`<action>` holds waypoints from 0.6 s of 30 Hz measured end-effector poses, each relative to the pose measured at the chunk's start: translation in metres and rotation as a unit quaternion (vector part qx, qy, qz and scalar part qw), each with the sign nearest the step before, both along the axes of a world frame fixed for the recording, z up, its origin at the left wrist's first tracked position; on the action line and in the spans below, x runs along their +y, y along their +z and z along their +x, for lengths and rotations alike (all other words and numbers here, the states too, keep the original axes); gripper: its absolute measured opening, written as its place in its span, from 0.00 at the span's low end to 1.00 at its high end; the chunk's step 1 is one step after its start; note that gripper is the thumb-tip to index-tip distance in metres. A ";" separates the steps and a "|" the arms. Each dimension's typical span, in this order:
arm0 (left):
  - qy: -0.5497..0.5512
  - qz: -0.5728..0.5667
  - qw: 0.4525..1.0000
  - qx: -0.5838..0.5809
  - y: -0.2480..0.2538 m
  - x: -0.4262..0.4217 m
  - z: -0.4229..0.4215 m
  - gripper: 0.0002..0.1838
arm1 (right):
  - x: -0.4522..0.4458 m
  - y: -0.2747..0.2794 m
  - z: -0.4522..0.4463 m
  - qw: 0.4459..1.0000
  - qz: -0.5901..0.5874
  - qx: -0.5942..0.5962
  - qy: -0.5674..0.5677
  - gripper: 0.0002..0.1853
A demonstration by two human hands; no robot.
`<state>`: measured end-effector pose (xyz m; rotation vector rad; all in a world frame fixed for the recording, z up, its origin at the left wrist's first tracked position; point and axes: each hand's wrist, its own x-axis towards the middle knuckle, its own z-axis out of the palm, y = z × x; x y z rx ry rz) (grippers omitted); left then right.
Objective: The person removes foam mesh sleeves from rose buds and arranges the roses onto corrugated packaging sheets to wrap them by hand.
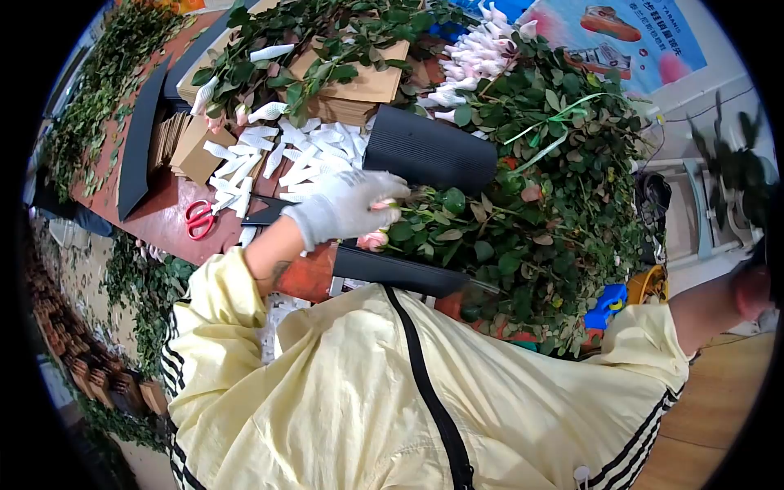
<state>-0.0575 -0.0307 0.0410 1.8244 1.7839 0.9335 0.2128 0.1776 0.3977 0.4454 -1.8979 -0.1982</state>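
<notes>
While the gloved left hand [349, 202] curls narrowly, a pink rosebud [387, 205] sits held between fingers and thumb; the blurred right hand [752, 292], I cannot tell.

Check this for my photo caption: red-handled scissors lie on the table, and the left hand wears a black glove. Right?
The head view shows a whitish glove, not black, on the left hand; the red-handled scissors do lie on the table.

Scissors [200, 219] on the bench [163, 219], left of the mesh sleeves [327, 151], stacked cardboard [376, 82] behind the sleeves, corrugated sheet [430, 149] to their right, rose stems [510, 241] farther right
</notes>
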 end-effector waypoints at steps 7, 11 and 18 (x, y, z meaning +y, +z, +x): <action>0.039 -0.102 0.984 0.143 -0.068 0.015 0.011 0.35 | -0.016 -0.257 -0.066 0.870 0.088 -0.434 -0.218 0.17; 0.018 -0.192 0.971 0.143 -0.033 0.015 0.012 0.33 | -0.014 -0.323 -0.089 0.801 0.064 -0.549 -0.229 0.20; 0.032 -0.237 0.955 0.174 -0.047 0.008 0.017 0.32 | -0.013 -0.371 -0.118 0.770 0.024 -0.576 -0.273 0.24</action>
